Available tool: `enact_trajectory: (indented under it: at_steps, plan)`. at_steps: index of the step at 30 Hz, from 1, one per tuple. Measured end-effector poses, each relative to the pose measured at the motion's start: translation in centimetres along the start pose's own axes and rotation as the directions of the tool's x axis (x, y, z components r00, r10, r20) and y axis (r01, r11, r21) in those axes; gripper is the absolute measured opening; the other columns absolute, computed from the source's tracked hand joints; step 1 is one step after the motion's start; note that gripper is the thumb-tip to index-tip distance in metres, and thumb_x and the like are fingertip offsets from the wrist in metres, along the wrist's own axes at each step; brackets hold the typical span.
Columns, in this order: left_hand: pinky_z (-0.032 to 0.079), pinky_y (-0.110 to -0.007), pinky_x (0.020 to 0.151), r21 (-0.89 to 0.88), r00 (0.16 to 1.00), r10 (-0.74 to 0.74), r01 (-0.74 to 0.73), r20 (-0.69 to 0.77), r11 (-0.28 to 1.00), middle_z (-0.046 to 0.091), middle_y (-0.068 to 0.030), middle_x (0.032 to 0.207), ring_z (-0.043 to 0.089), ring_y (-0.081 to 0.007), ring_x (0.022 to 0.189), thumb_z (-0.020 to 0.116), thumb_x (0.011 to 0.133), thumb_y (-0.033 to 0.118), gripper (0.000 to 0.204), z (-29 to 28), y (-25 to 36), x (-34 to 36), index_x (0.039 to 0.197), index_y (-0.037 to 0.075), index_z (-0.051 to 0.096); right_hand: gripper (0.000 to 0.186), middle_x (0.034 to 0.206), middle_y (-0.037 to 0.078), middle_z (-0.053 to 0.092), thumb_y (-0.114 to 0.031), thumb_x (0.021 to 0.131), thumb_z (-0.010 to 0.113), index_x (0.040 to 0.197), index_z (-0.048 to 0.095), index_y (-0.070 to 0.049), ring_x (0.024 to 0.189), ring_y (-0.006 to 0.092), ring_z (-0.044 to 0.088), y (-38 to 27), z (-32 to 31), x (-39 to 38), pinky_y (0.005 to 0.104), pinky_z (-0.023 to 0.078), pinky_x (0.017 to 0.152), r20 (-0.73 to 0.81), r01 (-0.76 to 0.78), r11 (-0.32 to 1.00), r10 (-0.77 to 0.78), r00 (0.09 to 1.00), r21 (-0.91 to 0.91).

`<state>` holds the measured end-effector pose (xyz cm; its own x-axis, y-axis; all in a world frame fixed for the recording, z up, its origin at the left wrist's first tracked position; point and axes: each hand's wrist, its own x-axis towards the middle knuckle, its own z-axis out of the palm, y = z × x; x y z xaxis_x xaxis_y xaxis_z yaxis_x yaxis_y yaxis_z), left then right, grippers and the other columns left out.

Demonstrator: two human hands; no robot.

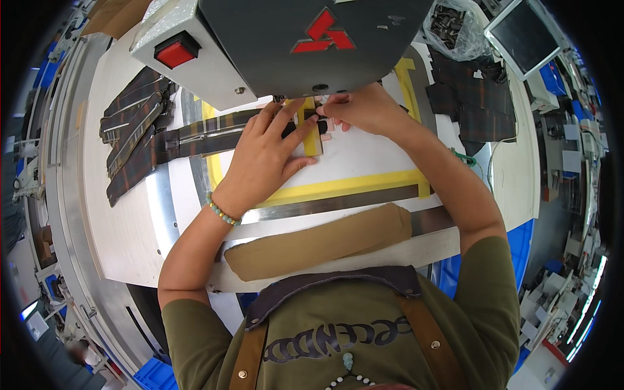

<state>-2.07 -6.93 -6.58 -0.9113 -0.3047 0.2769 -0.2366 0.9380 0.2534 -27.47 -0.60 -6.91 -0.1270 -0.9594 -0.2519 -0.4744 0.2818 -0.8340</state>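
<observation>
Plaid strips (133,133), dark with zip tape, are lying piled at the far left of the white table (123,227). One plaid zipper piece (208,133) is running right from the pile, under the left hand (263,159). That hand is pressing flat, fingers spread, onto the piece and the yellow-edged template (351,185). Just right of it, the right hand (364,107) is pinching narrow on a small pinkish tab (327,123) at the piece's end, directly below the grey machine head (292,39).

Risk, as judged: fingertips are sitting very close under the head; if the machine starts, they could be caught. A slip of the flat hand could skew the piece in the template.

A tan padded rest (318,240) is lying along the near table edge. More cut plaid pieces (478,104) are stacked at right, a monitor (523,36) beyond. Blue bins and workshop clutter are ringing the station.
</observation>
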Motion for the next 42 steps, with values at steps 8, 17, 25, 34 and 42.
enact_trajectory:
  at_steps: [8, 17, 25, 34, 42]
  plan:
    - [0.046, -0.049, 0.118, 0.04, 0.998, 0.068, -0.068, -0.002, 0.997, 0.054, -0.0065, 0.167, 0.05, -0.0371, 0.15, 0.083, 0.091, 0.041, 0.069, 0.1, -0.2, 0.1, 0.147, 0.005, 0.067, 0.026, 0.077, 0.01, 0.079, -0.025, 0.09, 0.079, 0.09, 0.082, 0.001, 0.064, 0.0168, 0.078, -0.4, -0.6, 0.2, 0.0317, 0.058, 0.057, 0.036, -0.027, 1.0, 0.027, 0.999, 0.008]
    - [0.046, -0.049, 0.117, 0.069, 0.999, 0.0, 0.002, -0.032, 0.998, 0.054, -0.0091, 0.166, 0.05, -0.0372, 0.15, 0.082, 0.092, 0.039, 0.068, -0.1, 1.0, 0.3, 0.148, 0.004, 0.066, 0.028, 0.076, 0.01, 0.079, -0.026, 0.091, 0.079, 0.091, 0.083, 0.001, 0.064, 0.0167, 0.078, 0.3, -0.1, -0.1, 0.0318, 0.057, 0.055, -0.004, -0.011, 0.999, 0.011, 1.0, 0.035]
    - [0.047, -0.049, 0.117, 0.113, 0.997, 0.08, -0.082, 0.021, 0.99, 0.057, -0.014, 0.16, 0.051, -0.0375, 0.149, 0.082, 0.092, 0.038, 0.067, -0.1, 0.6, 0.3, 0.144, 0.0, 0.066, 0.027, 0.076, 0.009, 0.08, -0.026, 0.093, 0.078, 0.091, 0.083, 0.0, 0.064, 0.0157, 0.078, 0.1, -0.1, 0.1, 0.0315, 0.057, 0.056, 0.029, -0.022, 0.999, 0.024, 0.999, -0.048]
    - [0.05, -0.047, 0.115, 0.077, 0.998, 0.069, -0.069, -0.003, 0.995, 0.063, -0.0122, 0.153, 0.058, -0.0349, 0.142, 0.085, 0.089, 0.036, 0.068, -0.5, -0.1, -0.2, 0.144, 0.0, 0.066, 0.024, 0.074, 0.008, 0.078, -0.025, 0.094, 0.078, 0.093, 0.082, -0.001, 0.064, 0.0147, 0.077, -1.5, 0.4, -0.4, 0.0306, 0.055, 0.058, 0.064, -0.062, 0.995, 0.058, 0.996, 0.073]
    - [0.05, -0.047, 0.115, 0.134, 0.997, 0.073, -0.073, 0.01, 0.988, 0.061, -0.011, 0.155, 0.058, -0.0349, 0.14, 0.084, 0.09, 0.033, 0.066, 0.0, 0.0, -0.4, 0.146, 0.001, 0.066, 0.016, 0.09, 0.01, 0.079, -0.018, 0.094, 0.076, 0.1, 0.081, -0.004, 0.081, 0.0238, 0.078, -1.7, 0.9, -2.7, 0.0378, 0.059, 0.068, -0.183, 0.109, 0.87, -0.221, 0.958, -0.481]
